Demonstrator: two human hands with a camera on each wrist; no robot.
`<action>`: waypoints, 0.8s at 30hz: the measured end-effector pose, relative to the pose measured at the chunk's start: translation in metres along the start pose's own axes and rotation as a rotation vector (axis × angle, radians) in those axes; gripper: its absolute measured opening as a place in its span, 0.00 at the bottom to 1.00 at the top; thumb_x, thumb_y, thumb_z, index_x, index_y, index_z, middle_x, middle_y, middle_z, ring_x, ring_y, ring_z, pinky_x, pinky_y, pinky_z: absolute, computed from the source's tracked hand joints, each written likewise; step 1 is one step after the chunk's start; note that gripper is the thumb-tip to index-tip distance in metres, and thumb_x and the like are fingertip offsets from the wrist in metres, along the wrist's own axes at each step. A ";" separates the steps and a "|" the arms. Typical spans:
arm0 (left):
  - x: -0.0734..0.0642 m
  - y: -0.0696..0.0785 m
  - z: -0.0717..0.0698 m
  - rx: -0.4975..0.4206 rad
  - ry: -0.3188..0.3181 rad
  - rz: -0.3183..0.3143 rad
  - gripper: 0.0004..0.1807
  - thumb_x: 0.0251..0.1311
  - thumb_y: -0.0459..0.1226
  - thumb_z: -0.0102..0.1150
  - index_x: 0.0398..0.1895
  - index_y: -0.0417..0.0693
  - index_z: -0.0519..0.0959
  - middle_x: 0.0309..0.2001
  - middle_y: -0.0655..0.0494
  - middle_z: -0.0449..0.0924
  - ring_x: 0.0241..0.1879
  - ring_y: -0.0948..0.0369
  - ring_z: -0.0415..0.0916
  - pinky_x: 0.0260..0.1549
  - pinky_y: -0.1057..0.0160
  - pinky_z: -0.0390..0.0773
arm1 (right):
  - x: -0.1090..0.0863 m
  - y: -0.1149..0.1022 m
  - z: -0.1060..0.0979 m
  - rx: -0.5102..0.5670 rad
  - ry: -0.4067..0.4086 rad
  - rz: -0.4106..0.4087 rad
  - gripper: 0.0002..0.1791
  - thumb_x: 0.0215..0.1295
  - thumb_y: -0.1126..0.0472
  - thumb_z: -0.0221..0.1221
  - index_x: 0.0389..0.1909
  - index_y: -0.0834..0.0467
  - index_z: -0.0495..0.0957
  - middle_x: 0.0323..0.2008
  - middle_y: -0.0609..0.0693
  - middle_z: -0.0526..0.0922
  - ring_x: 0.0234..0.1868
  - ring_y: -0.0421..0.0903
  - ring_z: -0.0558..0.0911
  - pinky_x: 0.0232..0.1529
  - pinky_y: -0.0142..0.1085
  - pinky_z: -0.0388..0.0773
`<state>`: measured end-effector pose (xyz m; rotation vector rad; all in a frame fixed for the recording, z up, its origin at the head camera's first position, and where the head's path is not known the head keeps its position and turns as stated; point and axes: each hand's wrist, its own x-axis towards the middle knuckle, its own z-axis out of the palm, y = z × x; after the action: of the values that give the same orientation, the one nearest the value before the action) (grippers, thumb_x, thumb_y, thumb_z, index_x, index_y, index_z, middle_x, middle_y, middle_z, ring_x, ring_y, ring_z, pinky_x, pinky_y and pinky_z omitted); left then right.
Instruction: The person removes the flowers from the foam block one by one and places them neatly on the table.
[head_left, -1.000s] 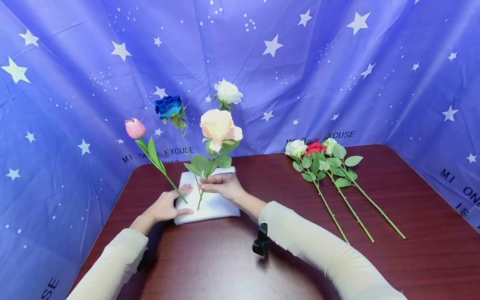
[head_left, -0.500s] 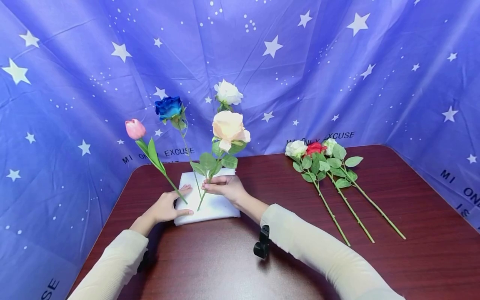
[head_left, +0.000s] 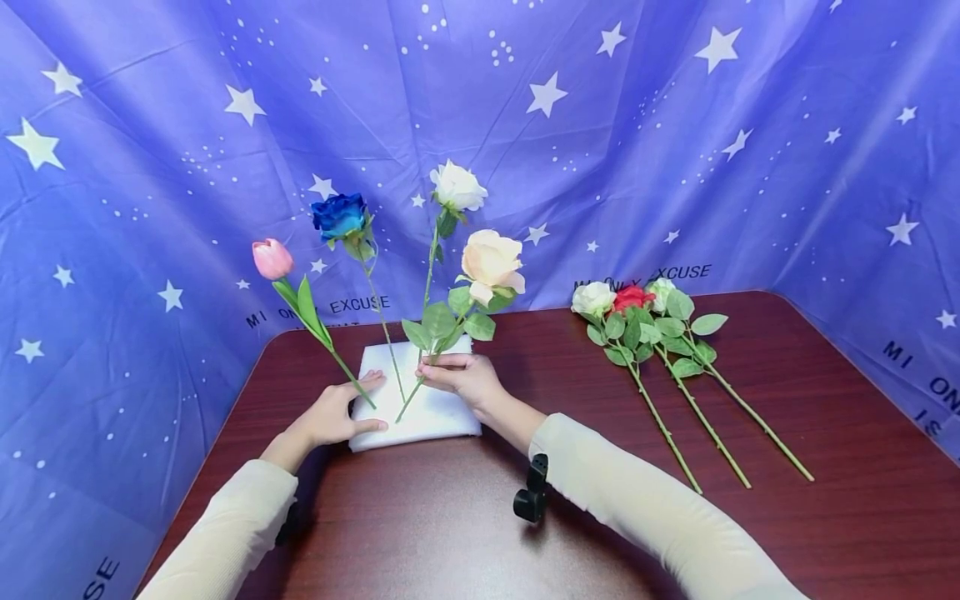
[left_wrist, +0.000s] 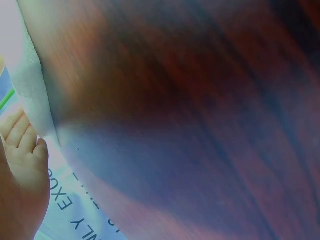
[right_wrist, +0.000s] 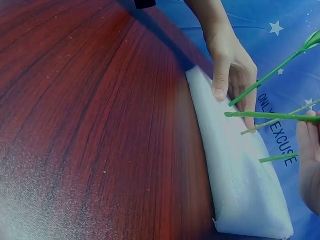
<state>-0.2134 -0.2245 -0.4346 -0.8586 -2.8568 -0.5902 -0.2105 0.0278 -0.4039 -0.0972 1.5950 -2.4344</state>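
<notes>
A white foam block (head_left: 438, 412) lies on the table, with a pink tulip (head_left: 272, 259), a blue rose (head_left: 339, 217) and a white rose (head_left: 458, 185) standing in it. My left hand (head_left: 330, 414) rests on the block's left side, thumb and fingers spread around the tulip's stem. With thumb and fingertips, my right hand (head_left: 471, 385) pinches the stem of a peach rose (head_left: 491, 260), which leans to the right. In the right wrist view this stem's lower end (right_wrist: 231, 114) is at the foam's face; whether it is inserted, I cannot tell.
On the table's right side lie a white rose (head_left: 594, 297), a red rose (head_left: 632, 298) and a pale greenish-white rose (head_left: 662, 292), stems pointing toward the front. A blue star-patterned curtain (head_left: 495, 100) hangs behind the dark red wooden table (head_left: 420, 517).
My right hand has moved a little to the right, tilting the peach rose's bloom rightward and down while its stem end stays in nearly the same spot. The left hand has not moved.
</notes>
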 end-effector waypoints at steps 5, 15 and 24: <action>-0.001 0.002 -0.001 -0.011 -0.005 0.000 0.41 0.45 0.49 0.72 0.63 0.41 0.73 0.65 0.43 0.72 0.63 0.46 0.72 0.60 0.47 0.72 | -0.002 0.000 0.000 -0.009 0.035 -0.017 0.10 0.53 0.78 0.63 0.38 0.71 0.82 0.30 0.50 0.89 0.32 0.41 0.88 0.46 0.37 0.84; 0.000 0.002 -0.003 -0.010 -0.006 0.003 0.41 0.44 0.48 0.73 0.63 0.40 0.73 0.64 0.42 0.72 0.64 0.47 0.71 0.61 0.48 0.72 | -0.004 -0.004 -0.001 -0.070 0.126 -0.009 0.09 0.47 0.76 0.68 0.27 0.62 0.82 0.24 0.47 0.88 0.28 0.40 0.87 0.40 0.35 0.85; 0.000 0.000 -0.003 -0.016 -0.019 -0.016 0.41 0.45 0.49 0.73 0.63 0.42 0.73 0.65 0.44 0.71 0.65 0.47 0.70 0.62 0.47 0.71 | -0.005 -0.005 0.001 0.001 0.156 0.004 0.13 0.49 0.79 0.65 0.22 0.58 0.79 0.20 0.45 0.85 0.25 0.39 0.86 0.40 0.35 0.85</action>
<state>-0.2137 -0.2258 -0.4316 -0.8488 -2.8823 -0.6112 -0.2062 0.0303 -0.3984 0.0988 1.6541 -2.4943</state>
